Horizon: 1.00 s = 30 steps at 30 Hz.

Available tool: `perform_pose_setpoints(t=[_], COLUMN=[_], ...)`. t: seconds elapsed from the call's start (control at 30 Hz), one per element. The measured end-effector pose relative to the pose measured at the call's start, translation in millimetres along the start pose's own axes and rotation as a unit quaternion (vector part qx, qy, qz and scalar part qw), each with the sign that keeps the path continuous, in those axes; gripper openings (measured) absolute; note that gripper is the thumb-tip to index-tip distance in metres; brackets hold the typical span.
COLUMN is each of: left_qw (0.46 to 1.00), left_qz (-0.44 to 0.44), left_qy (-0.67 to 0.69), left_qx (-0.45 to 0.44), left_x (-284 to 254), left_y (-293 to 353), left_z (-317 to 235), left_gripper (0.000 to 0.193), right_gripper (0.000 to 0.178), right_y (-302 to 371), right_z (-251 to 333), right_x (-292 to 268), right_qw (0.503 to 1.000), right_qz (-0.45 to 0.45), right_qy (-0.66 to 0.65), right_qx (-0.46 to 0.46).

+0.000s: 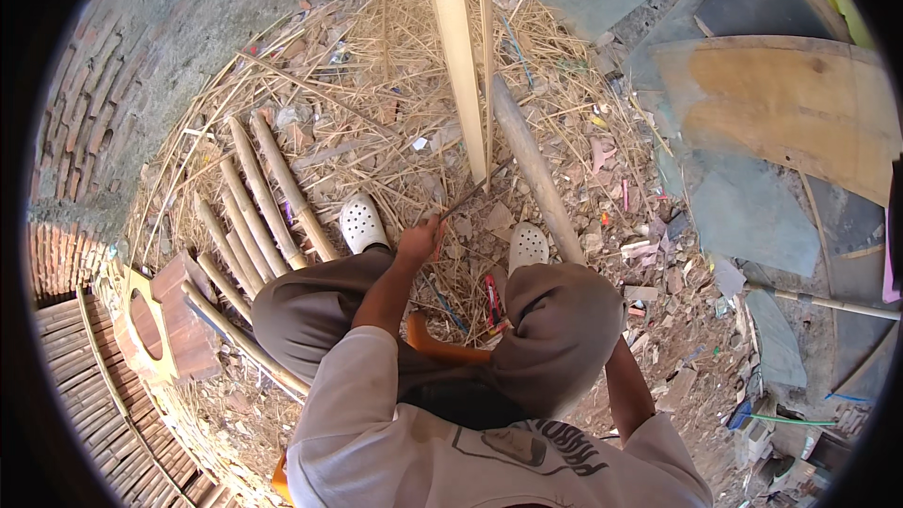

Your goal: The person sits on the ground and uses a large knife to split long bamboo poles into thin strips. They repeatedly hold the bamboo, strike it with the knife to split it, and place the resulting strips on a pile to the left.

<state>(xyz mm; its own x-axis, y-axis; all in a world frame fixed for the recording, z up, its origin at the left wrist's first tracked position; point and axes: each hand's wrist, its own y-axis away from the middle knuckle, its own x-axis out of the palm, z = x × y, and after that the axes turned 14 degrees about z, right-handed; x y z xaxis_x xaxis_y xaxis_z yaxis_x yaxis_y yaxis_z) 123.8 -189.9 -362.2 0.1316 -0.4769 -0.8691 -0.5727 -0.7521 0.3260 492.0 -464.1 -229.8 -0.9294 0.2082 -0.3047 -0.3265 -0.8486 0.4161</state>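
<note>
My left hand (pixel 420 237) is closed, thumb side up, on a long, thin, dark blade-like tool (pixel 473 191) that slants away to the right. Its far end reaches the foot of a pale split strip of wood or bamboo (pixel 453 47), which stands upright in front of me. Beside that strip rises a thinner pale one (pixel 486 52). Whether the blade touches either strip, I cannot tell. My right forearm (pixel 627 390) runs down behind my right knee, which hides the hand. A thick grey-brown pole (pixel 536 165) leans just right of the strips, its lower end by my right shoe.
Several cut poles (pixel 268 183) lie left of my white clogs (pixel 363 223). Straw and rubble (pixel 348 122) cover the ground. A red tool (pixel 493 301) lies between my legs, near an orange seat (pixel 442 350). Boards (pixel 781 103) and broken sheets lie at right; a brick wall (pixel 89 113) stands left.
</note>
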Motion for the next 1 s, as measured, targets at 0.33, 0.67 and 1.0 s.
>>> perform_pose_setpoints(t=[0.33, 0.67, 1.0], left_qw=[0.999, 0.998, 0.999], left_qz=[0.039, 0.044, 0.036], left_qy=[-0.007, -0.040, -0.004], left_qx=[-0.007, -0.005, -0.007], left_x=[6.8, 9.6, 17.5], left_y=[2.8, 5.9, 6.5], left_z=[1.4, 1.8, 1.5], left_gripper=[0.027, 0.035, 0.031], right_gripper=[0.028, 0.028, 0.028], right_y=[15.8, 19.4, 26.4], right_z=[-8.5, -10.0, -13.1], right_x=[-0.2, -3.8, -3.5], right_qw=[1.000, 1.000, 1.000], right_qz=[-0.007, -0.010, -0.014], right_qy=[0.003, 0.002, 0.006], right_qx=[0.011, 0.010, 0.017])
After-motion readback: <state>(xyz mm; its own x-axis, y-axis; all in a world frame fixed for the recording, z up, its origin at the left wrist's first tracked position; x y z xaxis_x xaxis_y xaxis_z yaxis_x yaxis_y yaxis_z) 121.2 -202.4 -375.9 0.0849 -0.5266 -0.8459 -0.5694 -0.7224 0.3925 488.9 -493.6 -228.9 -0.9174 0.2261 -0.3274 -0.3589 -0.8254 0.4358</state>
